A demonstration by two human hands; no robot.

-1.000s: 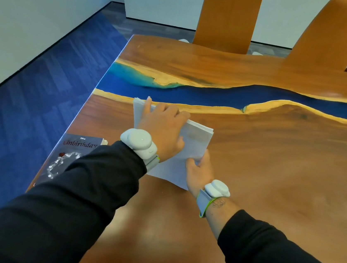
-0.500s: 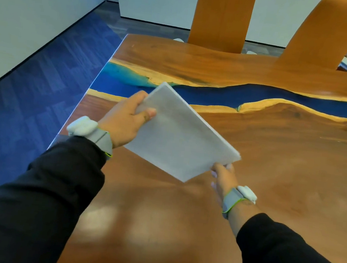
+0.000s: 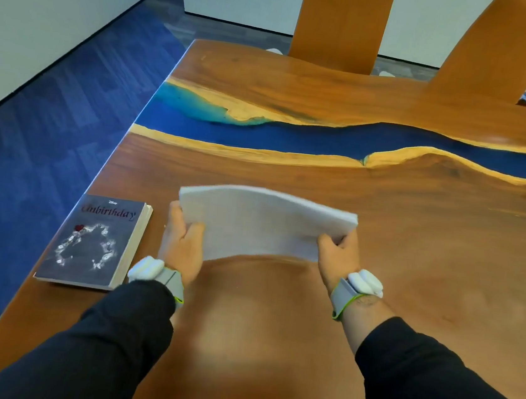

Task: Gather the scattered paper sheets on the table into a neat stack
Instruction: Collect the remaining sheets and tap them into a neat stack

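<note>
I see the stack [image 3: 265, 224] of white sheets held up over the table [image 3: 413, 249], standing on its long edge and bowed a little, its edges squared together. My left hand [image 3: 180, 249] is closed around its left end, thumb on the near face. My right hand [image 3: 338, 257] is closed on the right end the same way. Both wrists carry grey bands with white pods. A dark book [image 3: 93, 242] lies flat near the table's left edge, just left of my left hand.
</note>
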